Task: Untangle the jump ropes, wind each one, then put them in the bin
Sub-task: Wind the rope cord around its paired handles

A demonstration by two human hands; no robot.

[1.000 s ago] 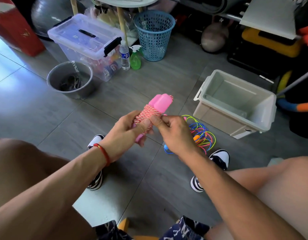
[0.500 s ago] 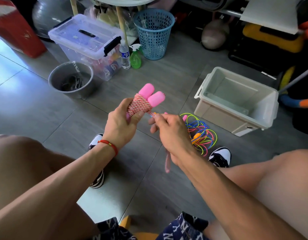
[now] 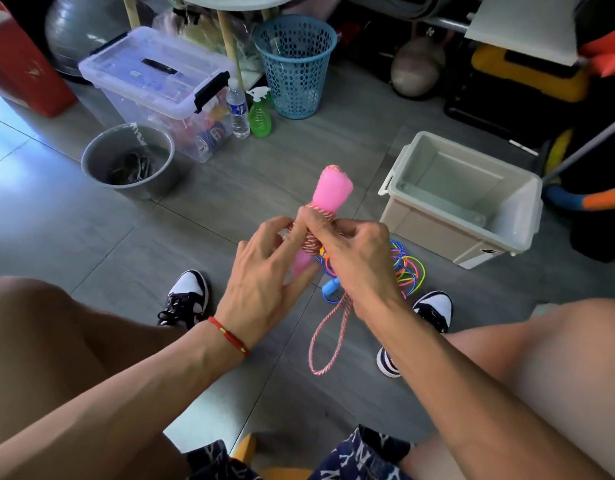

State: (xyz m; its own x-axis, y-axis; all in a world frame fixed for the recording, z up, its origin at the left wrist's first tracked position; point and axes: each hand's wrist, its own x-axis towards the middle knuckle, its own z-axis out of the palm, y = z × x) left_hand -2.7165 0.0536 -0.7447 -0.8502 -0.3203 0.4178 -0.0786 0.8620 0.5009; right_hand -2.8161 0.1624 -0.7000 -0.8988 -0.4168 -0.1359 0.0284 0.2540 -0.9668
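Pink foam handles (image 3: pixel 333 188) of the jump rope I am working on are sticking up above my fists, with the red-and-white cord (image 3: pixel 311 237) wound tightly around them lower down. I am gripping that wound bundle with my left hand (image 3: pixel 264 275), fingers curled round its lower part, a red bracelet (image 3: pixel 229 336) sitting on the wrist. My right hand (image 3: pixel 354 258) is pinching the cord at the top of the wraps, just beside my left fingers. A loose loop (image 3: pixel 328 341) of the same cord is hanging down below my right hand, dangling over the grey tiled floor (image 3: pixel 74 220).

Behind my hands, the second jump rope (image 3: pixel 408 268), a many-coloured tangle with a blue handle, is lying on the floor between my two sneakers. Near it, to my right, the pale open bin (image 3: pixel 437 233) is standing on the floor. Farther off, a grey bucket (image 3: pixel 101 157), a lidded clear box (image 3: pixel 153 74) and a blue basket (image 3: pixel 295 64) are standing by the table legs.
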